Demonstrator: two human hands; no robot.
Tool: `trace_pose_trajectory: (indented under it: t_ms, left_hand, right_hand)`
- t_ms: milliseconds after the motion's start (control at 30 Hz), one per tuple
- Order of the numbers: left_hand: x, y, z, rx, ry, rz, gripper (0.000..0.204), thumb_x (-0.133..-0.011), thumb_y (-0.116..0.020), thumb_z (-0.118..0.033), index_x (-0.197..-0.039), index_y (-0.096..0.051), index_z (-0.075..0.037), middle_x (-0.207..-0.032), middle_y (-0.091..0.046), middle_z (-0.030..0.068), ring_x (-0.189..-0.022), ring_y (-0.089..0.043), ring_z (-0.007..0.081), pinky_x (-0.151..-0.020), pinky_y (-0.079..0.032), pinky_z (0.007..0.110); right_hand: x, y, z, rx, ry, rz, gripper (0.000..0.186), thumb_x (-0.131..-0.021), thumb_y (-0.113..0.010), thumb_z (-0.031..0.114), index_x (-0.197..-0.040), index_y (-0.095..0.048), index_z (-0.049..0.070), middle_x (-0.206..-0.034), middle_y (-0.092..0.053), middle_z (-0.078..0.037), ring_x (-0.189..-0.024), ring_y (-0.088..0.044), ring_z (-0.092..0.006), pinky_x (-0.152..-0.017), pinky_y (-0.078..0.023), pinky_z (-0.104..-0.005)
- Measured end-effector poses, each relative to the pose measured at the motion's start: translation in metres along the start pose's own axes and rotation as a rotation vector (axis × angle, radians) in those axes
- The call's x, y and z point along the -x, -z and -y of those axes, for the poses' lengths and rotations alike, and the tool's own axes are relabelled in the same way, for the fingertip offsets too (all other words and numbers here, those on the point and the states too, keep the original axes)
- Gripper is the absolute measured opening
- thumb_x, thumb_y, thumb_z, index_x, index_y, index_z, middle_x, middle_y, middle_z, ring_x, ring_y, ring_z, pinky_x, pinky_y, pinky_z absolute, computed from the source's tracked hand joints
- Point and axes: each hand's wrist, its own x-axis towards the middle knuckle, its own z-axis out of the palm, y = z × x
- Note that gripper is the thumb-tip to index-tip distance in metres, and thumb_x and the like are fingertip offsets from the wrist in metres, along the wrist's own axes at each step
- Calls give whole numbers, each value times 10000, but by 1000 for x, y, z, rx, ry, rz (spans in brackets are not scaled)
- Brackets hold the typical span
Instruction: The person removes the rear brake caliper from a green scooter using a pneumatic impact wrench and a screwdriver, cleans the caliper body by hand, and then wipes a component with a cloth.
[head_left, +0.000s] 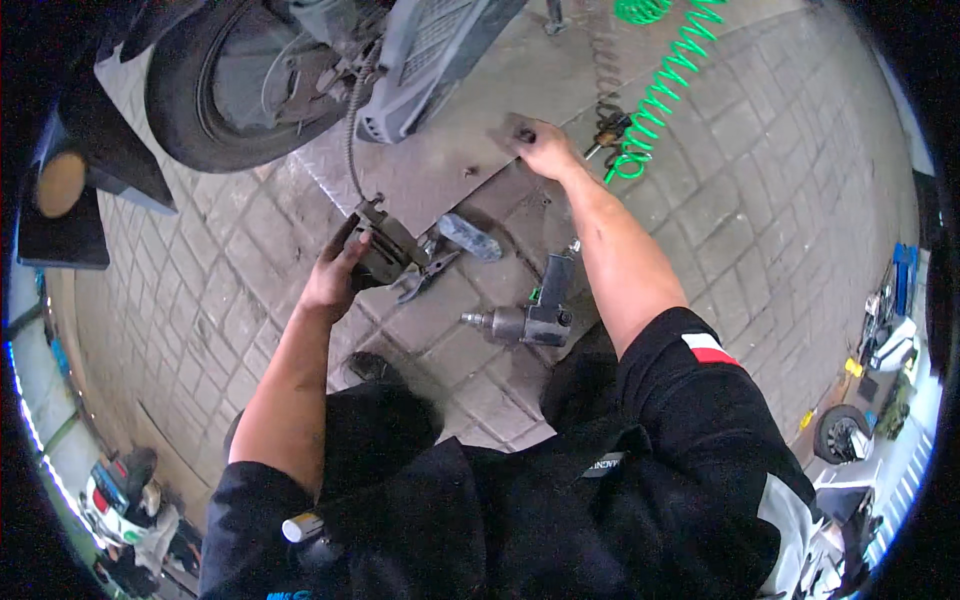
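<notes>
The left hand is clamped around a dark brake caliper whose long axis runs toward the metal ramp, while the right hand presses fingers together on the ramp's edge.

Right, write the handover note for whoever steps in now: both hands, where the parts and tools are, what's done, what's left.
Left hand: gripping the brake caliper, off the wheel and hanging on its hose.
Right hand: pressed on the metal ramp plate, on a small dark part; grip unclear.
Impact wrench lies on the paving between the arms; green coiled air hose beside the right hand.
Done: caliper detached. Left: cannot tell from here.
</notes>
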Motion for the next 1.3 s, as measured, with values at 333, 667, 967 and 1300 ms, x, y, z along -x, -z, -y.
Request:
trace_pose_trajectory:
  t_ms: [333,667,967,1300]
  left_hand:
    - [-70,19,35,85,-91,-67,638,-851,-597,-178,-1403,-305,-49,-1146,-569,146,-935,-623,268,-769,-547,393]
    - [-96,-24,14,41,-81,19,456,-910,-502,-324,-1254,-470,-28,-1142,-564,76,-1030,-537,193,-902,-435,322]
    - [-119,1,23,36,-94,153,355,-833,-573,-296,-1092,-564,-52,-987,-583,28,-928,-517,152,-818,-405,292]
    - [-114,-50,9,-306,-161,96,507,-832,-589,-413,-1139,-577,-9,-1006,-587,56,-933,-520,176,-818,-419,307]
  right_hand:
    - [15,15,-81,383,-364,-241,358,-910,-411,243,-1234,-493,116,-1313,-422,-203,-1153,-493,-372,-928,-437,-456]
    - [-8,29,-192,524,48,-474,303,-933,-413,284,-1170,-557,163,-1145,-532,-128,-1049,-551,-317,-881,-456,-424]
    - [43,53,-22,439,295,-62,266,-939,-454,268,-1076,-609,100,-1077,-604,-120,-964,-588,-263,-838,-468,-378]
    - [180,86,107,29,-125,834,521,-791,-620,202,-1241,-430,23,-996,-597,-200,-930,-597,-263,-791,-469,-401]
